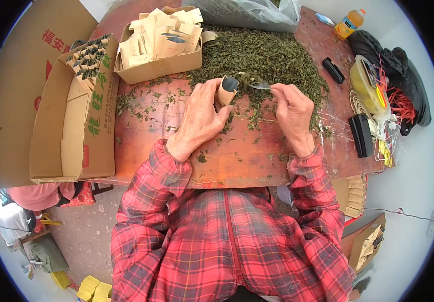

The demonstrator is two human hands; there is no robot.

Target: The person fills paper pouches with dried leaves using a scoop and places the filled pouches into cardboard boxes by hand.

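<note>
My left hand (202, 113) is wrapped round a small brown paper bag (225, 95), held upright with its dark-lined mouth facing up. In my right hand (294, 109) a spoon (260, 86) is pinched by the handle, its bowl pointing left toward the bag and apart from it. The spoon looks clear or shiny, and its contents are too small to make out. Behind both hands spreads a large heap of dried green leaves (267, 55), with loose bits scattered over the red table (166, 113).
A carton of flat paper bags (164, 70) stands at the back left. Left of it, a taller carton (71, 146) holds upright bags. At the right lie a black case (361, 136), a yellowish tub (365, 83) and an orange drink bottle (349, 24). A plastic sack (247, 15) sits behind the heap.
</note>
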